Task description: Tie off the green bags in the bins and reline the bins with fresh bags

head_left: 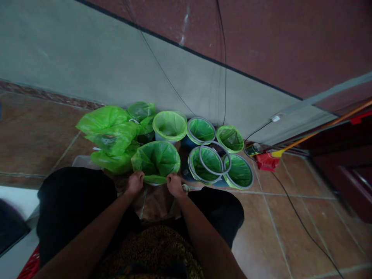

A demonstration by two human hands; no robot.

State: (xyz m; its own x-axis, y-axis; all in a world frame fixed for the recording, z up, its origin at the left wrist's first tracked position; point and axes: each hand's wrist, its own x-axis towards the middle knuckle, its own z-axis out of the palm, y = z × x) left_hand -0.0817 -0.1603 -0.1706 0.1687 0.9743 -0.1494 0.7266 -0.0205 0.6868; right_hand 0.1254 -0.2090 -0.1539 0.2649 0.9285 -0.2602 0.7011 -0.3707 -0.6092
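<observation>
A small bin lined with a green plastic bag (pixel 158 159) stands on the floor right in front of my knees. My left hand (pixel 135 182) is closed on the bag's near left edge. My right hand (pixel 174 184) is closed on the near right edge of the same bag, folding it down over the rim. A grey ring (pixel 214 157) lies loose across two lined bins to the right.
Several more green-lined bins (pixel 170 124) stand in rows against the wall (pixel 87 66). Loose puffed green bags (pixel 109 133) are piled at the left. A red dustpan (pixel 266 161) with a long handle and black cables lie on the tiled floor at the right.
</observation>
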